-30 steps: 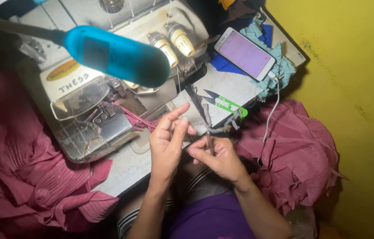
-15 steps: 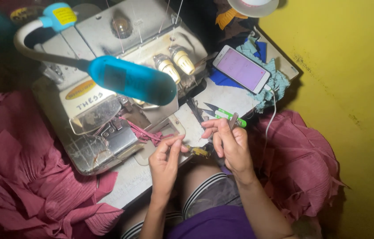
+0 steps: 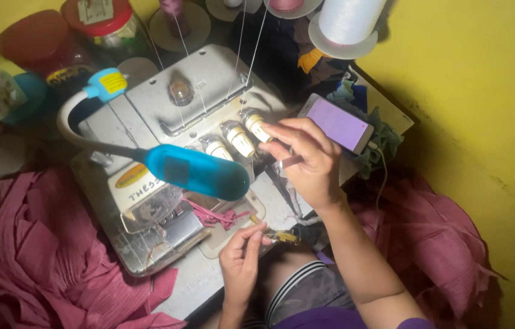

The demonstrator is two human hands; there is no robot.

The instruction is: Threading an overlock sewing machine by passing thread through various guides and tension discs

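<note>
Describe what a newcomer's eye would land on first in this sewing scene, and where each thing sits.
The bright blue lamp head hangs over the grey sewing machine at centre. The right hand reaches to the machine's cream tension knobs, while the left hand pinches a small yellowish tool below. Crumpled pink fabric fills the lower left.

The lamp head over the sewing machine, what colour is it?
Bright blue lamp head on a white gooseneck, seen in the head view.

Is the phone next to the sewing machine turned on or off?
On. The phone lies face up beside the sewing machine, and its screen glows pale purple. The right hand is just in front of it.
</note>
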